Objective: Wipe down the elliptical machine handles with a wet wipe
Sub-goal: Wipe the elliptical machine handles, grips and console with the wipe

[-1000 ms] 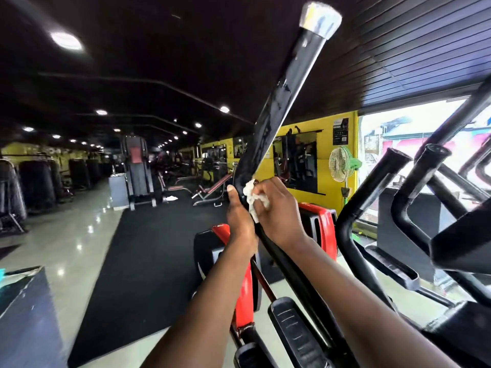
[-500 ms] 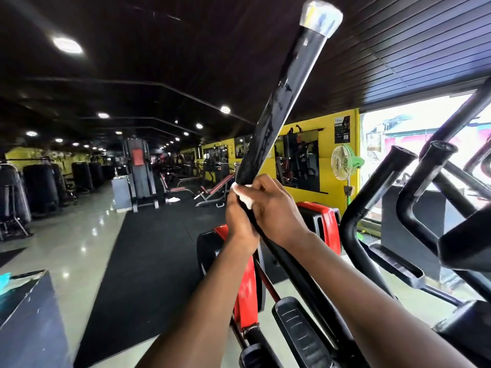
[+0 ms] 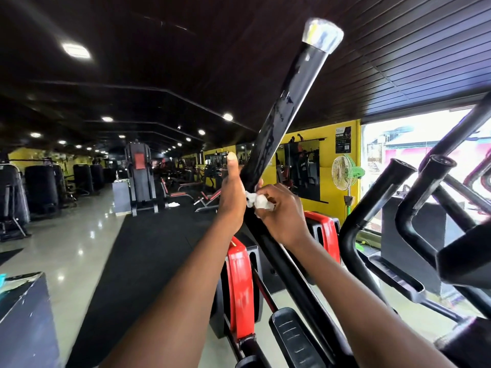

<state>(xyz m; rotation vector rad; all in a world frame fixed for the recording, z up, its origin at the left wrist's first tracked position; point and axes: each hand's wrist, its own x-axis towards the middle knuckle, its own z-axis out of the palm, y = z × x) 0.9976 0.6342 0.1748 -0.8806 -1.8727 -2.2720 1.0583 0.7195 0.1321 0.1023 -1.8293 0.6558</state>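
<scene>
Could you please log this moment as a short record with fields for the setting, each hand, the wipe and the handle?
setting: gym floor, elliptical machine by a window
left hand: grips the handle, thumb pointing up
right hand: pinches the wet wipe against the handle
wet wipe: white, crumpled, between the two hands
handle: black, tilted, pale cap on top, streaky sheen above the hands
nearby: green fan by the yellow wall

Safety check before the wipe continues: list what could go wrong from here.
1. The wet wipe is bunched small in the right hand, so it may miss parts of the handle.
2. The left hand steadies a handle that already looks streaked wet, so it may slip.
</scene>
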